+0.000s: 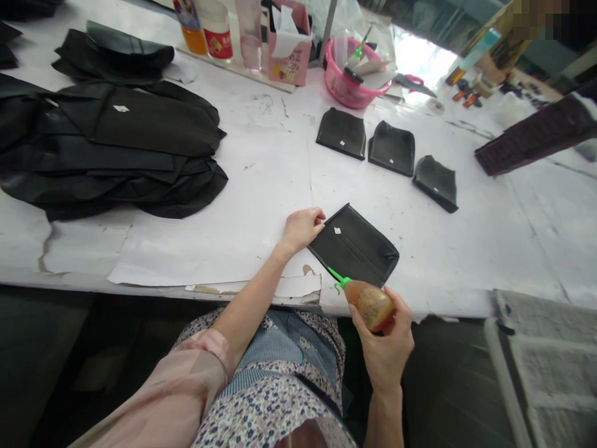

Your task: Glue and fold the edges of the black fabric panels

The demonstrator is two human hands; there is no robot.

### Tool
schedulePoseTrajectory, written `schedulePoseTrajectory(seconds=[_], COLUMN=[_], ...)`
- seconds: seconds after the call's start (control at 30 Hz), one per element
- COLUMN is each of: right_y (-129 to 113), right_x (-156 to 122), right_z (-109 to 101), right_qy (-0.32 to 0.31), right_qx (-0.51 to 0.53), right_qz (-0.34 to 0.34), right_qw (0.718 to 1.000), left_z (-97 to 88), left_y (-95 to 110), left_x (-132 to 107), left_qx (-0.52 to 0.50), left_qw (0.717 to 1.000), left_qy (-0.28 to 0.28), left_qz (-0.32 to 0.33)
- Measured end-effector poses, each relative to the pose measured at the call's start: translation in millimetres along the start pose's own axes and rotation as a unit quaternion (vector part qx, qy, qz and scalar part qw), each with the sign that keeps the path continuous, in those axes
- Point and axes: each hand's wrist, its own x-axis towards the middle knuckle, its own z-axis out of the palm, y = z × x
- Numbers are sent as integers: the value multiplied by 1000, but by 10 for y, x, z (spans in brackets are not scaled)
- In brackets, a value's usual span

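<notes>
My right hand [389,342] is wrapped around a squeeze bottle [370,305] of amber-brown liquid, probably glue. Its narrow green nozzle [338,276] points up and left, with the tip at the lower left edge of a black leather-like panel [357,242]. The panel lies flat on the white-covered table and has a small white sticker and a seam line across it. At the panel's upper left edge, the fingers of my left hand [303,229] are closed, seemingly pinching the rim. The fingertips there are partly hidden.
Three smaller black pieces [390,149] lie in a slanting row beyond the panel. A large heap of black pieces [140,124] covers the table's left. Behind are bottles [218,37], a pink box [289,53] and a pink basket [349,87]. A dark stack [536,137] stands right.
</notes>
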Motion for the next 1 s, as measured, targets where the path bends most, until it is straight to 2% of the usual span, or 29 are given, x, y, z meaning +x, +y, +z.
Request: schedulePoseTrajectory(seconds=[0.37,0.67,0.83,1.0], right_y=[76,96,114,152], right_x=[-145,-185,-201,-224], right_z=[-151,-191,-253,-312], right_qy=[30,37,58,67], right_qx=[-13,-20,-47,-63], right_qz=[19,25,17,39], right_qw=[999,999,997,995], left_z=[8,12,20,39], left_y=[34,54,50,46], left_x=[-29,-50,-52,-53], left_qx=[30,51,50,53], left_qw=[999,998,998,997], left_qy=[13,-19,-14,-7], left_qz=[9,34,39,47])
